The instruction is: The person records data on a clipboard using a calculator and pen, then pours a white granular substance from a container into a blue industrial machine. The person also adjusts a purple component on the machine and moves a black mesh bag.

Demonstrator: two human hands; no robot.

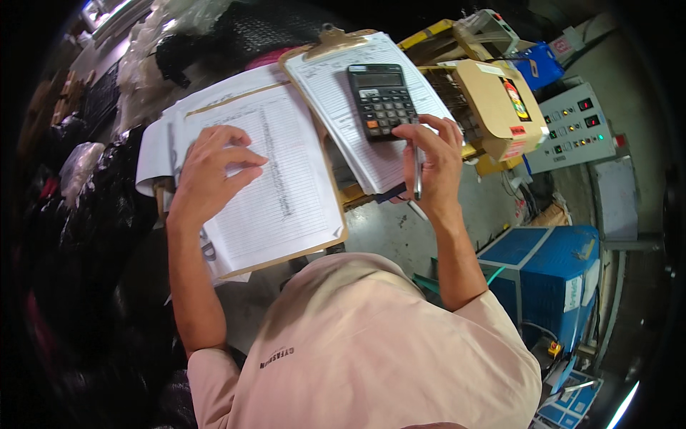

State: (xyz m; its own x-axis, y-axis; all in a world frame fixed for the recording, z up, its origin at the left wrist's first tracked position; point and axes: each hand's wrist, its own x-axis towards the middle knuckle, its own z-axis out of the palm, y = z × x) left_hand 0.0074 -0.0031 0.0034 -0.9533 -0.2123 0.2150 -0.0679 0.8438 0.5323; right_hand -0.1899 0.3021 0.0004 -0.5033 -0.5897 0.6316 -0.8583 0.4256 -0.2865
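Observation:
My left hand (211, 170) is over a lined sheet (286, 214) with a column of handwriting. Its fingers are bent, with a gap between thumb and fingertips and nothing seen in them. A pen (417, 187) is held in my right hand (437, 161), pointing down toward me. The index fingertip of that hand is at the bottom keys of a black calculator (382, 104). Under the calculator lies a stack of printed papers (343, 129) on a brown clipboard (291, 70). The lined sheet lies on another brown board (341, 232), left of the stack.
To the right stands a cardboard box (493, 104) with a colourful label. Beyond it are a blue container (536, 66) and a grey control panel (575, 129) with lit indicators. A large blue cabinet (547, 250) stands lower right. Black plastic (78, 250) fills the left side.

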